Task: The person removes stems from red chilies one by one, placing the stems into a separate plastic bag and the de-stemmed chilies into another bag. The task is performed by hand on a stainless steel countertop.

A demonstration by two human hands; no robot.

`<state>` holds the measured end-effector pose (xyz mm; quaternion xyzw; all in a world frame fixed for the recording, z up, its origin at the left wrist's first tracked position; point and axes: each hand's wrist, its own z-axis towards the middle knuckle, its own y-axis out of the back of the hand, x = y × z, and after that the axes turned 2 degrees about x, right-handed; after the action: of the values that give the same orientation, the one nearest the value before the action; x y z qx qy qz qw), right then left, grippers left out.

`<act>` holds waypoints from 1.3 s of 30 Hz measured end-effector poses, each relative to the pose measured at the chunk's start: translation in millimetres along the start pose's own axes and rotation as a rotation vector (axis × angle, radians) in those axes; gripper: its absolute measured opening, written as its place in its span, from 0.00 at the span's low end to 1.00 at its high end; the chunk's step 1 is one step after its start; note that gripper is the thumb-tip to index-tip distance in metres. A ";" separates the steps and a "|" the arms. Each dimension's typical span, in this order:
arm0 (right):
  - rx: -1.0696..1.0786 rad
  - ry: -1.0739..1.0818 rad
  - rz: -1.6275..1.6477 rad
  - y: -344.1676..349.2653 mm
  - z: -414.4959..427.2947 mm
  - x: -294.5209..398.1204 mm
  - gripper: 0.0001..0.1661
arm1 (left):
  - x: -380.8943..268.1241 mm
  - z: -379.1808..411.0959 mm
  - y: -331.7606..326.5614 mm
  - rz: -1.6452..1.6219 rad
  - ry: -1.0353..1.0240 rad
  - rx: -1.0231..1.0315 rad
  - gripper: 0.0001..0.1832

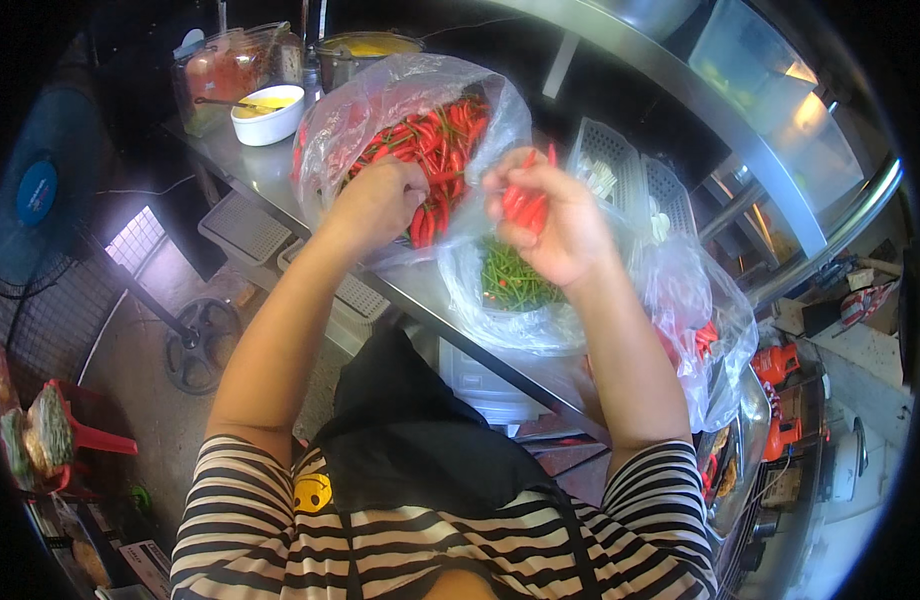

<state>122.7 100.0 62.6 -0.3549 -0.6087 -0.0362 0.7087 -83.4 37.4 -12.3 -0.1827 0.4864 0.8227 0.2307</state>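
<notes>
My left hand point(377, 196) reaches over a large clear plastic bag point(400, 75) full of red chilli peppers point(430, 142). Its fingers pinch one red chilli point(445, 178), whose stem end points to the right. Several loose red chillies point(525, 208) lie in the curled fingers of my right hand point(557, 214), which is slightly blurred. Below that hand is a smaller clear plastic bag point(471, 315) holding green chilli stems point(516, 277). Both bags rest on a stainless steel table point(422, 289).
A white bowl point(268, 131) of yellow contents with a spoon stands at the table's left end, near a pot point(340, 64). Plastic baskets point(617, 150) and another plastic bag point(677, 300) are on the right. A steel rail point(775, 180) crosses above. A fan point(36, 191) stands at left.
</notes>
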 end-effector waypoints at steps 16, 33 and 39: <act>-0.349 0.291 -0.892 7.5 22.3 -40.4 0.13 | -42.9 -23.9 13.4 -0.445 0.054 -0.251 0.07; -0.111 0.128 -0.080 9.9 14.1 -30.7 0.15 | -56.8 -20.7 -20.7 -0.547 0.067 -0.238 0.08; 0.047 -0.149 0.225 27.1 19.6 -31.8 0.17 | -54.7 -22.8 -11.0 -0.540 -0.024 -0.150 0.08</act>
<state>111.2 118.9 22.0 -0.4059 -0.6169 0.0840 0.6690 -30.3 10.8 -1.9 -0.3126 0.3554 0.7672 0.4330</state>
